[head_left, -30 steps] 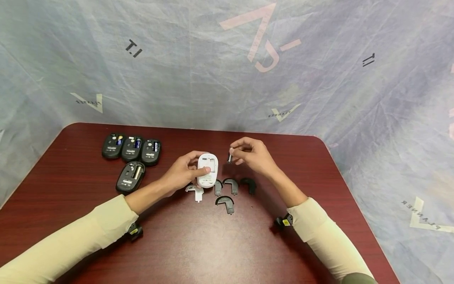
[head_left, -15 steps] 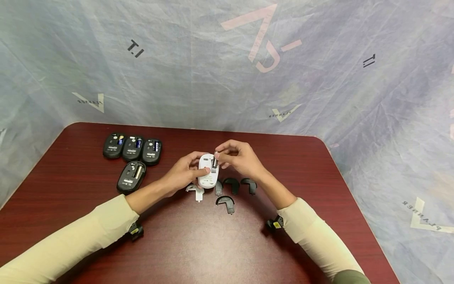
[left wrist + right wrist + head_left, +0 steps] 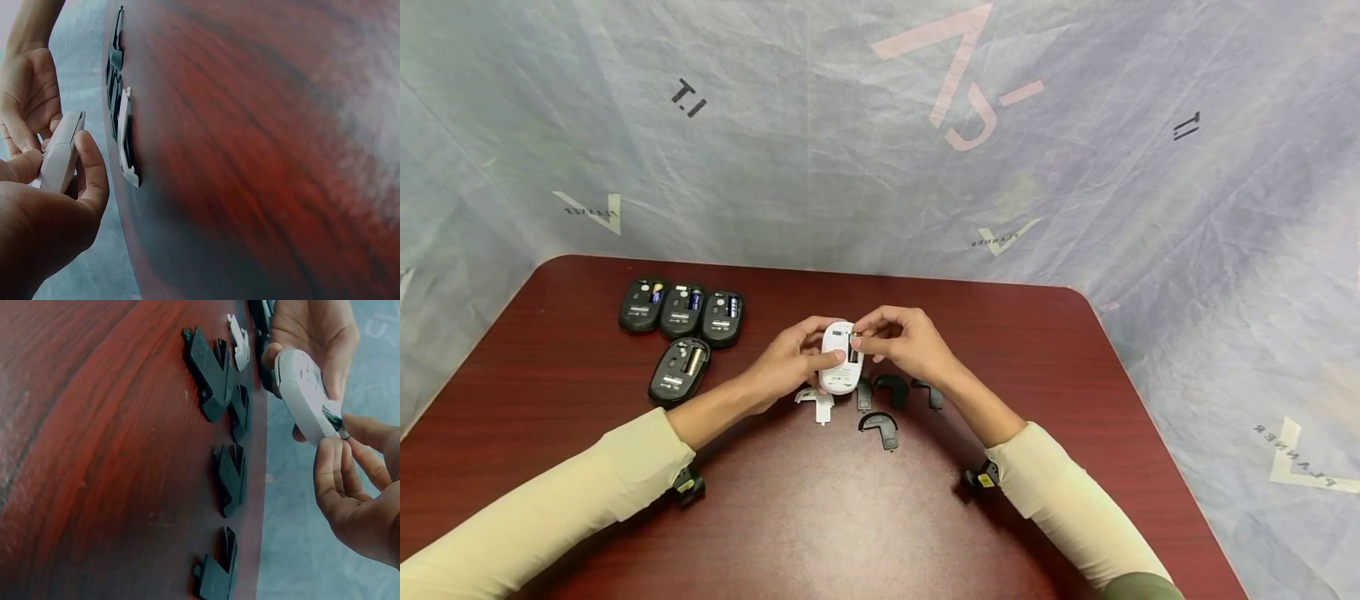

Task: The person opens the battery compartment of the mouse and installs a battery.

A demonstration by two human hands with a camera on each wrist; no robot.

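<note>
My left hand grips a white computer mouse above the table, underside up, with the thumb across it. A dark battery lies partly in the mouse's open compartment, one end tilted out in the right wrist view. The fingers of my right hand pinch that end, and some of its fingertips touch the mouse's edge. Below the mouse lie a white battery cover and several black battery covers. The left wrist view shows the mouse edge-on, its compartment hidden.
Several black mice lie underside up at the table's back left, including one set nearer; batteries show in their compartments. The dark red table ends at a grey fabric backdrop.
My right hand has moved left to the mouse, bringing the battery from beside it into the compartment. My left hand and the mouse have barely moved.
</note>
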